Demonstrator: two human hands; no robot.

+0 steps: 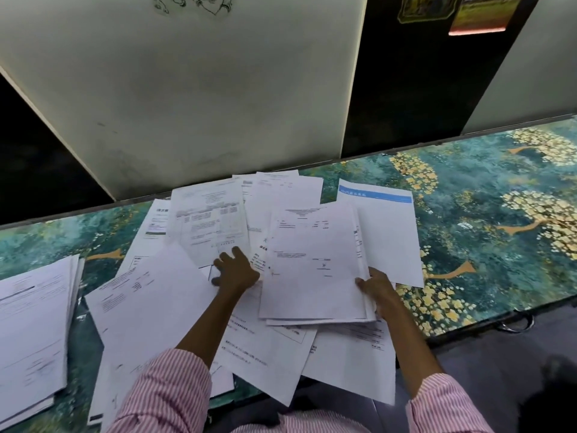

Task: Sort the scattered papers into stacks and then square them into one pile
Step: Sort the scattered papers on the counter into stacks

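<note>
The right hand [376,285] pinches a sheaf [312,264] by its right edge, while the left hand [234,270] lies spread flat on scattered papers [156,307] just left of that sheaf, a stack [31,323] farther left.

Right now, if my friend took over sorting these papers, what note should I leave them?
Left hand: open, fingers spread flat on the scattered papers.
Right hand: pinches a small bundle of sheets by its right edge.
Done: one side stack lies at the left end of the table.
Left: most sheets overlap loosely in the middle. Gather them into stacks, then square everything into one pile.
</note>
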